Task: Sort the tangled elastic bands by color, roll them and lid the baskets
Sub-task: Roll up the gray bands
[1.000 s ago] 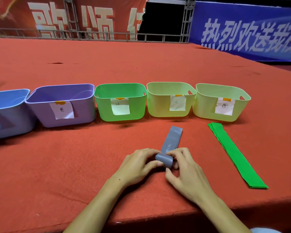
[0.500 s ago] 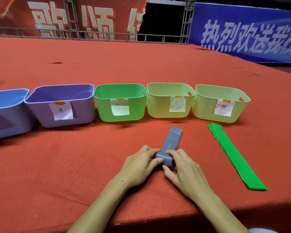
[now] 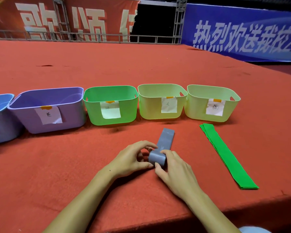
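While the grey band (image 3: 165,140) lies flat on the red worktop (image 3: 74,165), left hand (image 3: 131,159) and right hand (image 3: 174,170) pinch its rolled near end from both sides, likely to keep the coil tight. Each grip is closed on it. Labelled baskets (image 3: 161,101) stand open behind, probably awaiting rolls; green band (image 3: 225,155) lies apart, unrolled.

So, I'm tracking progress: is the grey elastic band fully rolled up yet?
Partly rolled: the grey elastic band forms a roll between left hand and right hand; its far end lies flat.
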A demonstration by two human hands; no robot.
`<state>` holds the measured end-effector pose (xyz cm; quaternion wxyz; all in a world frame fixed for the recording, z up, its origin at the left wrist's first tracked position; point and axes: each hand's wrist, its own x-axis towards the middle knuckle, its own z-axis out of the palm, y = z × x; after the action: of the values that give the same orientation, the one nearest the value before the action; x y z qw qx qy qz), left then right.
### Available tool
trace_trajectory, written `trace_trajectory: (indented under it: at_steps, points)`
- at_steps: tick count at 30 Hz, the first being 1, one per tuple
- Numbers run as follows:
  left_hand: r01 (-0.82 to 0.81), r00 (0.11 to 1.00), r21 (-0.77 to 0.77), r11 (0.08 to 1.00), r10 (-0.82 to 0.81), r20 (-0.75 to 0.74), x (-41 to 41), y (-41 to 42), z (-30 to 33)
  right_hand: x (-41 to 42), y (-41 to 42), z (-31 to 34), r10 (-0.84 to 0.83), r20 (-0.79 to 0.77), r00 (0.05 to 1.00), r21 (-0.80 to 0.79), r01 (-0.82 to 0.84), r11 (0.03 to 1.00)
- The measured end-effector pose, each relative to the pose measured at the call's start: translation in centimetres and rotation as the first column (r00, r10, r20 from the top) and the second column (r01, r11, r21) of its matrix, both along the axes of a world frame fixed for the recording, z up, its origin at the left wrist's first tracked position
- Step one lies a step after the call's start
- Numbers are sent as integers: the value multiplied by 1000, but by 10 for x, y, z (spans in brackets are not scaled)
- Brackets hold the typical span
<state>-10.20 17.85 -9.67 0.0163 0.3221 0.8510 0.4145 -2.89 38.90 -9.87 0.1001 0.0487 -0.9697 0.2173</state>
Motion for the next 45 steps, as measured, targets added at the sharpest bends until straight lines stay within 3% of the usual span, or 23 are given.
trace_trajectory:
  at_steps: [3,18,34,45]
  points:
    - [5,1000,38,999,-5,-1,0,-1,-5,-1,0,-1,-8,4,1000,2,8,1000]
    - [-52,997,-142,988,43,-61,2,0,-5,-2,-1,8,-78,-30,997,130,81,988]
    - [-35,999,-179,983,33,-14,-10,2,-8,-13,16,0,64,-102,993,-38,-69,997]
    - [-13,996,-72,997,20,91,-1,1,4,-9,20,5,59,-87,995,-65,-64,996]
